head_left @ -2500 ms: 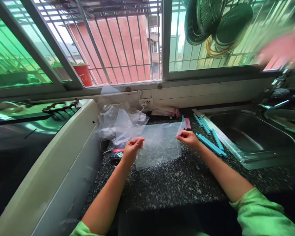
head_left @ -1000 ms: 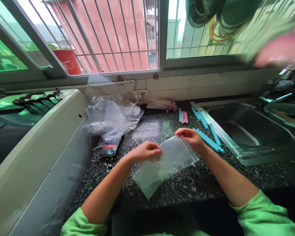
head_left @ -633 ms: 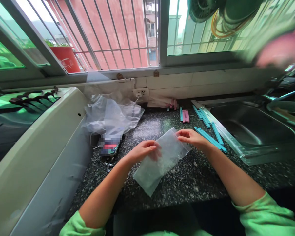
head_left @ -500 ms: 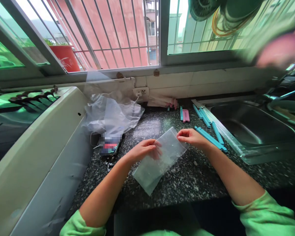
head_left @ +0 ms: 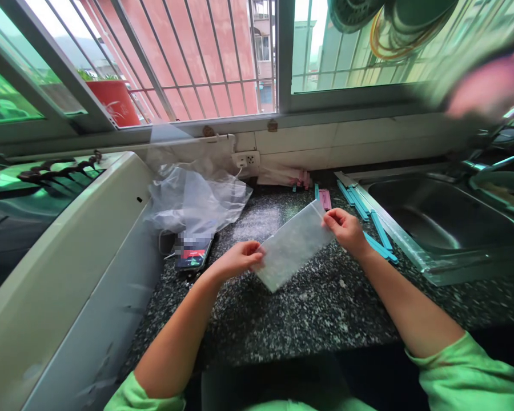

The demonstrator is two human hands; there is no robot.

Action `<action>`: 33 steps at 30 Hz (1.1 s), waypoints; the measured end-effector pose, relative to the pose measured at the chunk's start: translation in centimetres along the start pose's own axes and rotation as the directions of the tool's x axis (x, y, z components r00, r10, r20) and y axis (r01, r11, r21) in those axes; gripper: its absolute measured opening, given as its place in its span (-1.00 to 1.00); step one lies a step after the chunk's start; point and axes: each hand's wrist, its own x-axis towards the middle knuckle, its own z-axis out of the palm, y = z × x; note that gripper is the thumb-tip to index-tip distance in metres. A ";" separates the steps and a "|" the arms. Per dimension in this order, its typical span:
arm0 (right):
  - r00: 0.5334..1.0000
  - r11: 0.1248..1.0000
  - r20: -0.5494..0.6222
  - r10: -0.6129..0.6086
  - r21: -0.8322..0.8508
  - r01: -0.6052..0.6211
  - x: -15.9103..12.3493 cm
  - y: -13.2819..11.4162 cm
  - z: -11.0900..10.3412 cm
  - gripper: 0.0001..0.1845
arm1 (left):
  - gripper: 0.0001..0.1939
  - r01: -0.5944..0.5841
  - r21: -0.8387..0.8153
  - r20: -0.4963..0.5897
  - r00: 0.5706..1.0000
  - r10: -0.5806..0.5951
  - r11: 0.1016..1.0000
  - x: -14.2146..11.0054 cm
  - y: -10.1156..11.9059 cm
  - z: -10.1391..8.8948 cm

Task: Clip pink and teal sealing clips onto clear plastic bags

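A clear plastic bag (head_left: 293,245), flat and rectangular, is stretched slantwise over the dark speckled counter (head_left: 317,308). My left hand (head_left: 242,258) pinches its lower left end, the fingertips partly behind the film. At the upper right end, my right hand (head_left: 345,229) grips a corner between thumb and fingers. Just beyond the bag lie a pink sealing clip (head_left: 325,198) and a blue one beside it. Several long blue bag clips (head_left: 381,231) rest to the right of my right hand, one of them partly hidden by the wrist.
A heap of clear plastic bags (head_left: 197,197) sits at the back left, with a phone (head_left: 192,251) in front. Bagged pink clips (head_left: 297,178) lie by the wall near a socket (head_left: 246,160). A metal sink (head_left: 432,211) is at right, a white-sided appliance (head_left: 89,274) at left.
The bag has been raised and drawn toward the upper right. My left hand has slid to its lower end and closed on it; my right hand moved slightly up and right.
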 end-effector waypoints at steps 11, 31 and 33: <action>1.000 1.000 -0.006 -0.014 0.021 0.014 -0.4 0.1 0.5 -0.62 | -0.71 -0.155 0.001 0.017 0.988 0.155 0.988 0.0 0.0 0.6; 0.888 1.000 0.459 0.028 -0.022 -0.021 -3.8 -0.5 5.2 -0.73 | -0.57 -0.209 -0.219 -0.296 0.945 0.140 0.953 1.2 -0.7 4.1; 0.886 0.997 0.458 0.071 -0.021 -0.069 -3.4 -0.3 4.8 -0.69 | -0.58 -0.242 -0.233 -0.370 0.918 0.144 0.942 1.2 -0.8 3.9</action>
